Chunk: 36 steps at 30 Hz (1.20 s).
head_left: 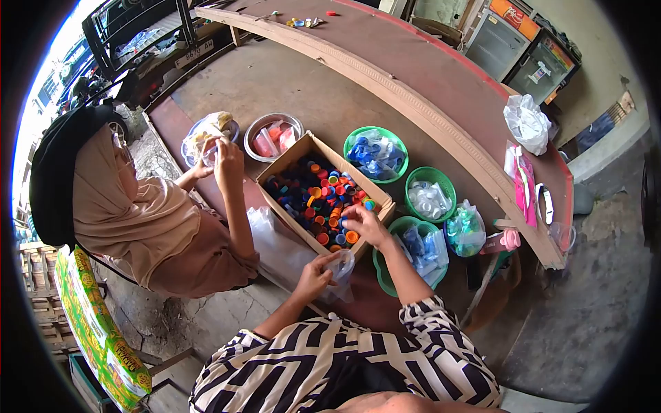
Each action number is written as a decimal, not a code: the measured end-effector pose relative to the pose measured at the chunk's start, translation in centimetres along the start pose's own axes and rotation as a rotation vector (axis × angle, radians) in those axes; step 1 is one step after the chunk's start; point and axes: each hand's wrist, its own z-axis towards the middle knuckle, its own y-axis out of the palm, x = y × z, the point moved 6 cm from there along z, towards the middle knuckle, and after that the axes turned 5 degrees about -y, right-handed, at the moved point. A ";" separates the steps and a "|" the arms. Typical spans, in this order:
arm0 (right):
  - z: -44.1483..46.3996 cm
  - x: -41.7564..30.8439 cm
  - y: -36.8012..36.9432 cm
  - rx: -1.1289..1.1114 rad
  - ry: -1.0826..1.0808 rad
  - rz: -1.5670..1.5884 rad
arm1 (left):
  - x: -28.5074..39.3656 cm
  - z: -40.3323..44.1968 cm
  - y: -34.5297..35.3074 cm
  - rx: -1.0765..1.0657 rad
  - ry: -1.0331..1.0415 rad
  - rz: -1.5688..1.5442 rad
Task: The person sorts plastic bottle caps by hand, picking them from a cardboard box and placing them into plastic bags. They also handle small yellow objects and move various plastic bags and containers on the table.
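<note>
My left hand [317,277] is closed on the rim of a clear plastic bag [339,282], which hangs at the front edge of the table below the box. Over the right front corner of a cardboard box [282,212] is my right hand [365,225], its fingers pinched together at a blue cap. Many loose plastic caps [329,196] in red, orange, blue and green fill the box. Just right of my right hand, a green basket [387,281] holds bags of light blue and white items.
A co-worker [148,227] at the left holds a small bag over a bowl [187,153]. Nearby are a metal bowl [249,141] with red bags, green baskets [407,162] and a bag of green caps [466,230]. A wooden beam [413,110] crosses the table behind.
</note>
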 end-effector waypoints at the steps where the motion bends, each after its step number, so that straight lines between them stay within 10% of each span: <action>1: -1.8 -1.8 0.5 -0.045 -0.086 0.129 | -0.2 0.2 -0.1 0.012 -0.003 -0.019; 7: -8.6 -5.9 2.4 -0.267 -0.379 -0.267 | -0.6 0.2 0.6 0.047 0.035 -0.046; 17: 3.3 5.3 -1.7 0.041 -0.161 -0.610 | 0.4 -2.8 1.4 0.103 0.150 0.064; 23: 6.5 9.2 0.3 0.188 0.341 -0.766 | -0.4 -4.3 1.2 0.036 0.086 0.173; 27: 6.4 8.5 1.8 -0.076 0.079 -1.188 | -0.5 -4.5 1.4 -0.003 0.073 0.128; 36: 6.2 7.2 0.1 0.046 0.181 -0.852 | 0.1 -2.9 0.9 -0.040 0.052 0.102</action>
